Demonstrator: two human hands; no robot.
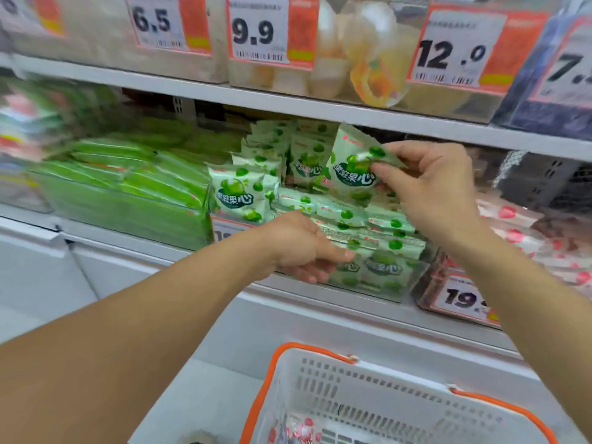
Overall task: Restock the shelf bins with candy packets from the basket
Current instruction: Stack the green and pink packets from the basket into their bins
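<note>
My right hand [429, 184] pinches a white-and-green candy packet [350, 165] by its upper right corner, tilted above the clear shelf bin [413, 283] full of the same green packets. My left hand [301, 248] rests at the front of that bin, fingers lying on the packets behind the clear front wall. More of these packets stand upright at the back of the bin. At the bottom sits the white basket [368, 392] with an orange rim, with a pink-and-white packet [301, 431] showing inside.
A bin of green flat packs [128, 187] stands to the left, and one of pink-and-white packets [528, 238] to the right. The shelf above [288, 100] carries bins with price tags 6.5, 9.9 and 12.0. A white ledge runs below the bins.
</note>
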